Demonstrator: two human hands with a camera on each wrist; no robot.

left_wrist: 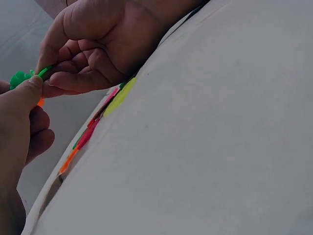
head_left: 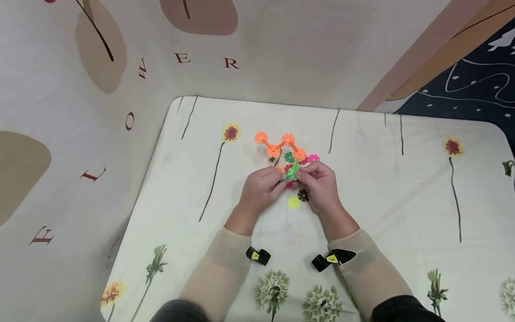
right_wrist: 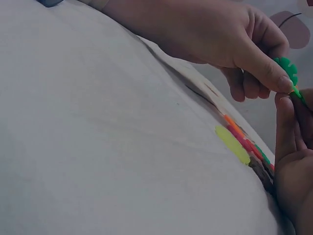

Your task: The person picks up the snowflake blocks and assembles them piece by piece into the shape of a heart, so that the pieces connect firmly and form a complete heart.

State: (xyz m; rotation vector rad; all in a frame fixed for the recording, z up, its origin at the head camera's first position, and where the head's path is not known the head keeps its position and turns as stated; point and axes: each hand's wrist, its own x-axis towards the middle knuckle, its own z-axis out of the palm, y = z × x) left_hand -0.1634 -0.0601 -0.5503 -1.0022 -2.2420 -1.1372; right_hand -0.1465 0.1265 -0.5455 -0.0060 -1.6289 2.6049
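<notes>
Both hands meet over a cluster of notched plastic discs on the table. My left hand (head_left: 263, 188) pinches a green notched disc (left_wrist: 20, 78) between thumb and forefinger. From the other side, my right hand (head_left: 322, 185) pinches a bright green disc (head_left: 293, 172), fingertips right against the left hand's. A zigzag chain of orange discs (head_left: 287, 140) extends beyond the fingers in the head view. In the right wrist view, the left hand (right_wrist: 244, 44) and its thumb show at the green disc (right_wrist: 287, 68); the fingertips partly hide where the pieces meet.
Loose discs lie under and around the hands: a yellow one (head_left: 294, 202), a black one (head_left: 303, 195), a pink one (head_left: 314, 158) and a dark green one (head_left: 289, 157). A flower-printed white cloth (head_left: 382, 201) covers the table. Black wrist cameras (head_left: 258, 256) sit at both sleeves.
</notes>
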